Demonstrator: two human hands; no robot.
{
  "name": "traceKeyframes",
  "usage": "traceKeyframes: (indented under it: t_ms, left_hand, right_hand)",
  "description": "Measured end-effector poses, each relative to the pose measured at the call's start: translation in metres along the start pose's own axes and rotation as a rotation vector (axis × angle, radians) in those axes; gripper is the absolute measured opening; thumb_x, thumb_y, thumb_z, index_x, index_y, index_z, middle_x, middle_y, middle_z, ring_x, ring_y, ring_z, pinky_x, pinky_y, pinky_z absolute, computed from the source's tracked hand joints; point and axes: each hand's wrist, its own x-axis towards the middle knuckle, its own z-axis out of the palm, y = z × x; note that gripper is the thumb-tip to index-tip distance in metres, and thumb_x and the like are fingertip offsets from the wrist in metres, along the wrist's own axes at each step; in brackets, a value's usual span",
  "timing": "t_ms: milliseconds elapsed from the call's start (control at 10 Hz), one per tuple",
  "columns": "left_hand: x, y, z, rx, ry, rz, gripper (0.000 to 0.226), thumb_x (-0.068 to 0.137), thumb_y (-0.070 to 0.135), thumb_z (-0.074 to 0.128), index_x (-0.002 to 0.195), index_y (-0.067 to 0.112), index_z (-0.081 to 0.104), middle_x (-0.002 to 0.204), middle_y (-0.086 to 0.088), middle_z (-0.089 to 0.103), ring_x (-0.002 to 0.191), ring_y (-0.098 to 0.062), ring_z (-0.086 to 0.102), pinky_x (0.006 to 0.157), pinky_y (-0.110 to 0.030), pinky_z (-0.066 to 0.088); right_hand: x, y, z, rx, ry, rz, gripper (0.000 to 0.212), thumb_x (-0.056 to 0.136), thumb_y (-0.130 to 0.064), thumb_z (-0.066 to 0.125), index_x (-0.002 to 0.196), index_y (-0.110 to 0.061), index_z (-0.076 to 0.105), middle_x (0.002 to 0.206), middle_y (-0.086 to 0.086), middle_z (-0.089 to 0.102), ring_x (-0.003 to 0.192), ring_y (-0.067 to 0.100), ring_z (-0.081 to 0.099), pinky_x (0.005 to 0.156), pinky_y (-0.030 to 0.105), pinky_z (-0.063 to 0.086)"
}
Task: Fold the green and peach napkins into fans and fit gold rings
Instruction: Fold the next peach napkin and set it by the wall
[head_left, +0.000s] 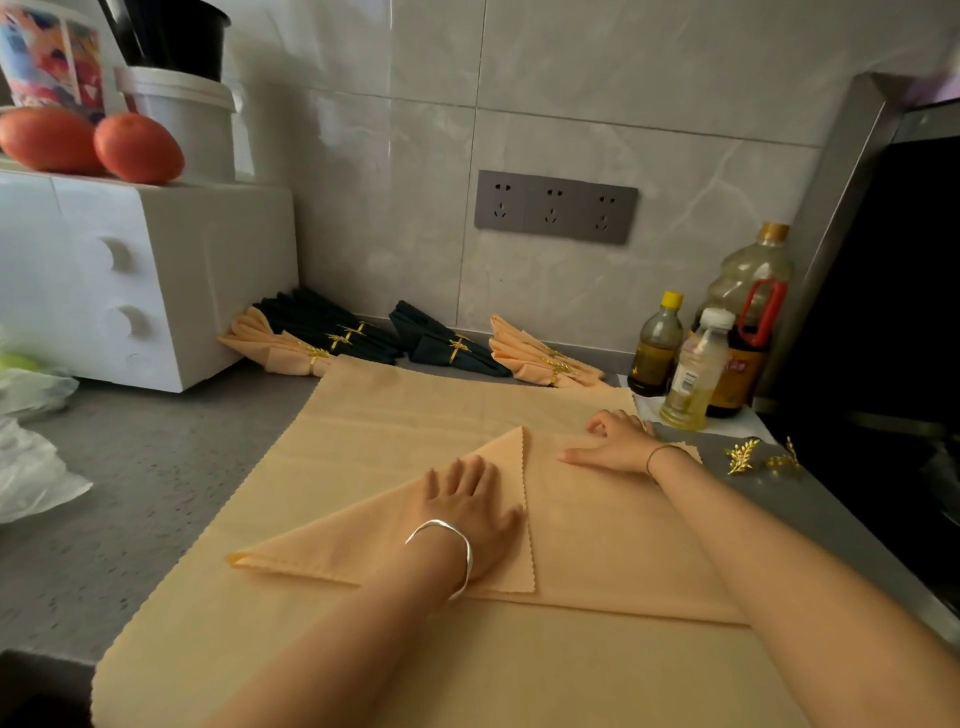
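A peach napkin (363, 540) lies folded over on a larger spread of peach cloth (415, 410) on the grey counter. My left hand (470, 506) presses flat on the folded flap with straight fingers. My right hand (610, 441) rests on the napkin's right part, fingers slightly bent, holding nothing. Finished fans with gold rings lie along the wall: a peach fan (275, 345), dark green fans (332, 327), another dark green fan (441, 340) and a peach fan (540, 356). Two loose gold leaf rings (743, 454) lie at the right.
A white microwave (130, 280) with two tomatoes (137, 148) on top stands at the left. Oil and sauce bottles (701, 364) stand at the right by a black stove (883, 364). White plastic bags (31, 467) lie at the left edge.
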Motion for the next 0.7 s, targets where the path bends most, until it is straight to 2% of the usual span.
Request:
traceKeyframes:
  t_ms: [100,200,300,400,500,600,700]
  left_hand:
    - [-0.001,0.001,0.003,0.001,0.050,-0.014,0.067,0.096,0.057,0.020,0.152,0.022,0.006,0.160,0.003,0.000,0.147,-0.018,-0.004,0.118,-0.042,-0.004]
    - [-0.002,0.000,0.003,0.001,0.061,-0.017,0.067,0.096,0.057,0.020,0.152,0.023,0.007,0.160,0.003,0.000,0.147,-0.018,-0.003,0.118,-0.042,-0.004]
    - [-0.002,0.000,0.003,0.005,0.061,-0.019,0.067,0.096,0.058,0.020,0.152,0.023,0.007,0.160,0.004,0.000,0.147,-0.018,-0.003,0.118,-0.042,-0.004]
    - [-0.001,0.000,0.004,0.009,0.064,-0.018,0.067,0.096,0.058,0.020,0.152,0.024,0.007,0.160,0.004,0.001,0.147,-0.017,-0.003,0.118,-0.042,-0.003]
    - [-0.001,0.000,0.003,0.015,0.063,-0.015,0.067,0.096,0.059,0.019,0.152,0.024,0.007,0.160,0.004,0.001,0.147,-0.018,-0.003,0.118,-0.042,-0.003]
    - [-0.003,0.001,0.002,0.025,0.051,-0.003,0.064,0.096,0.057,0.019,0.152,0.027,0.008,0.160,0.003,0.002,0.147,-0.019,-0.002,0.118,-0.043,-0.002]
    - [-0.003,0.003,-0.001,0.045,0.037,0.035,0.056,0.098,0.053,0.017,0.151,0.034,0.009,0.159,0.005,0.003,0.147,-0.021,0.000,0.117,-0.046,-0.002]
  right_hand:
    - [0.003,0.003,-0.002,0.024,-0.047,0.022,0.083,0.056,-0.087,0.055,0.113,-0.027,0.045,0.116,-0.005,0.047,0.108,0.017,0.044,0.083,0.033,0.035]
    - [0.005,0.013,-0.007,-0.014,-0.033,-0.003,0.070,0.065,-0.081,0.054,0.109,-0.027,0.048,0.114,-0.004,0.050,0.111,0.020,0.046,0.089,0.035,0.038]
    - [0.002,0.039,-0.016,-0.094,0.048,-0.011,0.038,0.081,-0.063,0.053,0.095,-0.028,0.053,0.109,-0.002,0.057,0.108,0.019,0.049,0.100,0.038,0.033]
    - [-0.013,0.066,-0.027,-0.230,0.139,0.034,0.014,0.089,-0.035,0.046,0.081,-0.028,0.056,0.098,-0.004,0.058,0.116,0.021,0.045,0.116,0.046,-0.001]
    - [-0.032,0.078,-0.036,-0.198,0.290,0.022,0.022,0.089,-0.023,0.046,0.077,-0.025,0.064,0.093,-0.003,0.063,0.110,0.021,0.048,0.116,0.043,-0.003]
    - [-0.060,0.064,-0.038,0.079,0.442,-0.088,0.019,0.089,-0.022,0.056,0.080,-0.016,0.072,0.088,0.002,0.069,0.096,0.021,0.055,0.092,0.034,0.037]
    - [-0.098,0.029,-0.021,0.242,0.460,-0.210,0.015,0.089,-0.023,0.062,0.087,-0.015,0.074,0.090,0.002,0.072,0.086,0.019,0.062,0.074,0.033,0.048]
